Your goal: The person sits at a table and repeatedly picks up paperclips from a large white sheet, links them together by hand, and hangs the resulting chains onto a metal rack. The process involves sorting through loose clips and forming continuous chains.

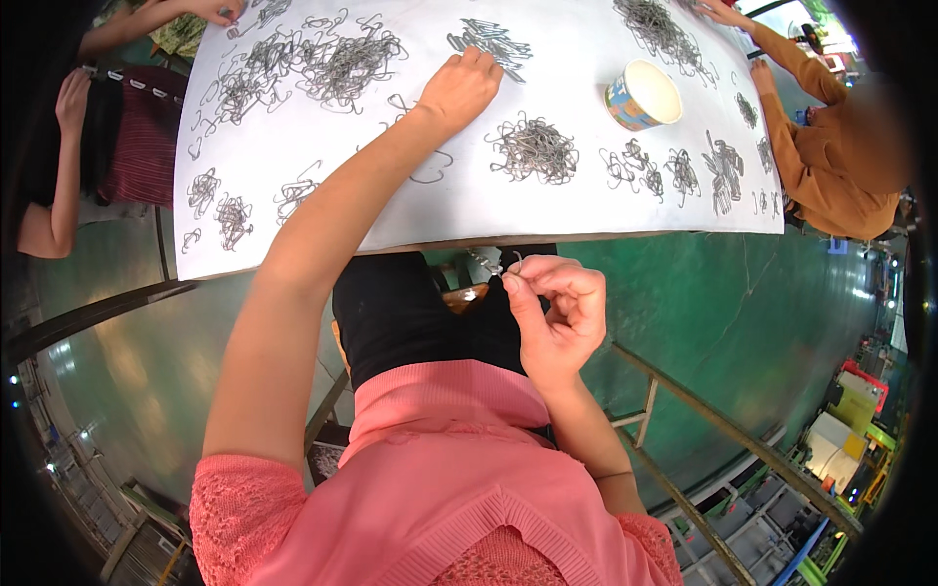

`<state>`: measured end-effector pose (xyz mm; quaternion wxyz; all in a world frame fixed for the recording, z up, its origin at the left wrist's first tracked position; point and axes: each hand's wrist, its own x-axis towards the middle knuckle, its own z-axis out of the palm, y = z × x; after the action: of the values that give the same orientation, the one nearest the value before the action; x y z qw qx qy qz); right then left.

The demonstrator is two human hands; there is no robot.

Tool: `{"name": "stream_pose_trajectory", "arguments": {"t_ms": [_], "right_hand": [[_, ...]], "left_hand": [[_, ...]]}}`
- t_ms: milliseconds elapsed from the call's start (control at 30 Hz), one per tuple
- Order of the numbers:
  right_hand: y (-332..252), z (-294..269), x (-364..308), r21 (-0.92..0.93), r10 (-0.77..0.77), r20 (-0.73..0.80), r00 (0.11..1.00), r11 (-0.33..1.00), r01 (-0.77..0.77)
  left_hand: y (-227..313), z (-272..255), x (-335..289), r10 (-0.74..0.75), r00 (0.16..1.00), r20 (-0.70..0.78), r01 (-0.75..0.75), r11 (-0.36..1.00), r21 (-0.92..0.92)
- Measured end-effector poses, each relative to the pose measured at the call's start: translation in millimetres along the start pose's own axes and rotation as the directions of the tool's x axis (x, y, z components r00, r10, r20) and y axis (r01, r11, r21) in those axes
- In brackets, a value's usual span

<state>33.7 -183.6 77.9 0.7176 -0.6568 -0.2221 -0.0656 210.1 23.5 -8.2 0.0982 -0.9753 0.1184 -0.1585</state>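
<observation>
My left arm stretches over the white tabletop. My left hand [459, 90] rests with curled fingers at the edge of a pile of long metal wire pieces [503, 47]; its fingertips are hidden, so what they pinch does not show. In front of the table edge, above my lap, my right hand [562, 303] pinches a small bent wire hook [518, 260] between thumb and forefinger. A few silvery metal bits hang just beside those fingertips, too small to tell. Nearest to both hands on the table lies a tangled heap of wire hooks [534, 149].
The white table [410, 217] carries several more heaps of hooks [352, 63] and a paper tub [643, 96]. People sit at the left and right; a co-worker's brown sleeve [831, 176] is at the right end. Metal bars [723, 430] stand beside my seat.
</observation>
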Motion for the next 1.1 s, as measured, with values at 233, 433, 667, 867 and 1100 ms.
{"name": "stream_pose_trajectory", "arguments": {"t_ms": [233,433,667,867,1100], "right_hand": [[8,-3,-1,0.002,0.008,0.012,1.0,1.0,-0.008],[18,1,-4,-0.001,0.019,-0.004,1.0,1.0,-0.019],[18,7,-6,-0.038,0.01,0.036,0.999,0.999,-0.009],[26,12,-8,-0.073,-0.02,0.063,0.998,0.997,0.024],[33,8,-4,-0.162,-0.049,0.252,0.967,0.983,0.092]], "left_hand": [[3,-46,-25,-0.387,0.907,0.166,0.37,0.545,-0.752],[46,-154,-104,-0.198,0.813,0.548,0.483,-0.298,-0.824],[62,-174,-135,-0.302,0.808,0.505,0.413,-0.319,-0.853],[62,-174,-146,-0.395,0.859,0.325,0.292,-0.142,-0.946],[62,-163,-161,-0.45,0.879,0.161,0.208,0.056,-0.976]]}}
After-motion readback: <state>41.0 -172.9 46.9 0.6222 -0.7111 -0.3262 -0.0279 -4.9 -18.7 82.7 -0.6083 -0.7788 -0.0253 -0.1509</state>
